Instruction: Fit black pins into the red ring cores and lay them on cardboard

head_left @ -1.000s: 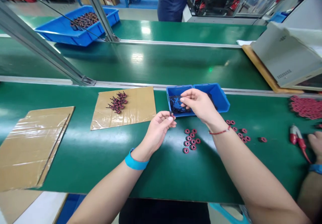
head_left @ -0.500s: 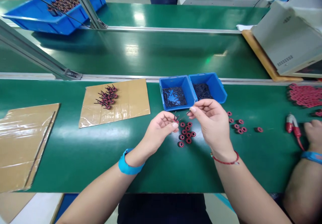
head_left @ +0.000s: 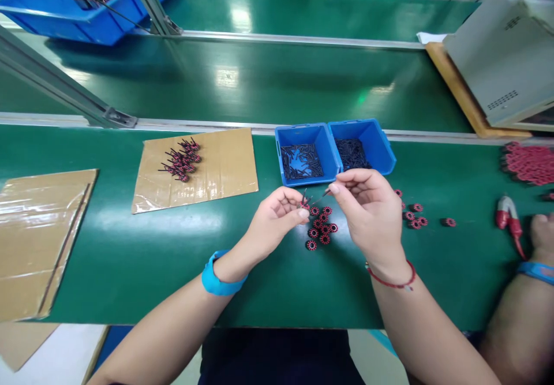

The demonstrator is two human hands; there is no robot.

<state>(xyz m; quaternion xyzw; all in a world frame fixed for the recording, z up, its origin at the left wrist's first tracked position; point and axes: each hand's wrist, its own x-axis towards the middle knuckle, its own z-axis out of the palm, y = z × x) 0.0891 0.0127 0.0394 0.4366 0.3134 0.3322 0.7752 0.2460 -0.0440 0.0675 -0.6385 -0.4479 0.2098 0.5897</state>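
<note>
My left hand (head_left: 273, 219) is closed in a pinch on a small red-and-black wound motor stator (head_left: 304, 205), whose thin wires point up. Just to the right, my right hand (head_left: 371, 209) pinches a thin dark tube (head_left: 326, 193), held close to those wires; whether they touch is too small to tell. Below the hands, several more stators (head_left: 324, 230) lie loose on the green table. Right behind my fingers stand two blue bins, the left bin (head_left: 303, 134) and the right bin (head_left: 381, 142), both holding short black tubes (head_left: 352, 153).
Stators with black-sleeved wires (head_left: 184, 160) sit on a cardboard sheet (head_left: 225, 165); another cardboard piece (head_left: 38, 240) lies far left. More stators (head_left: 415, 216), red-and-white pliers-like tool (head_left: 509, 217) and a co-worker's hand (head_left: 543, 238) are at right. A metal post (head_left: 64, 85) rises left.
My right hand has brought the dark tube slightly closer to the wires of the held stator. The whole view has shifted a little; my left hand keeps its pinch.
</note>
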